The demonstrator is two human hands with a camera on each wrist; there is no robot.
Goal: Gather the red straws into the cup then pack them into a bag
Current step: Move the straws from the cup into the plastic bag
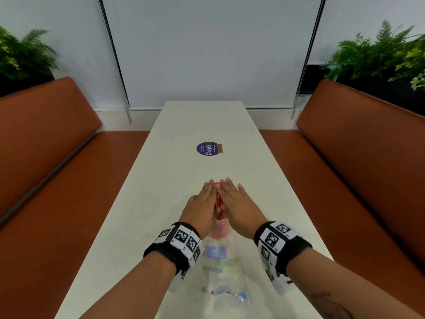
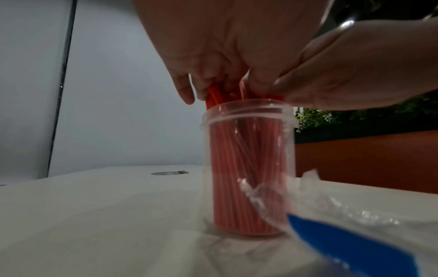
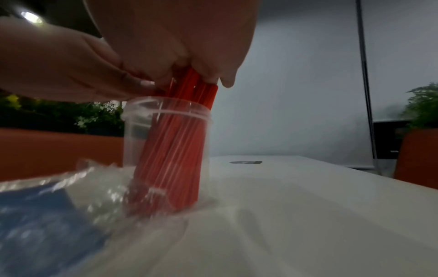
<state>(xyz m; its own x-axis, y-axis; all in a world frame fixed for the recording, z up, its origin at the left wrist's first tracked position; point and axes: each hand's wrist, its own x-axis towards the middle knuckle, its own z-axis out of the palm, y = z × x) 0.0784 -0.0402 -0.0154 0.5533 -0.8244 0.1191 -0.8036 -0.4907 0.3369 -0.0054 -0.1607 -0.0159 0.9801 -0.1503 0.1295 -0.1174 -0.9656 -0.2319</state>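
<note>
Both our hands are flat with straight fingers, left hand (image 1: pixel 202 203) and right hand (image 1: pixel 236 203) squeezing the bundle of red straws (image 3: pixel 175 150) between them. The straws stand in the clear cup (image 2: pixel 289 142) on the white table (image 1: pixel 184 157), tops poking above the rim. The crinkly plastic bag (image 1: pixel 220 268) lies right by the cup, on our side.

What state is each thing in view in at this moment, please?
cup: upright on table, lidless
red straws: bundled upright in cup, tops above rim
bag: crumpled on table beside cup, without straws
left hand: straight fingers pressing straws
right hand: straight fingers pressing straws
</note>
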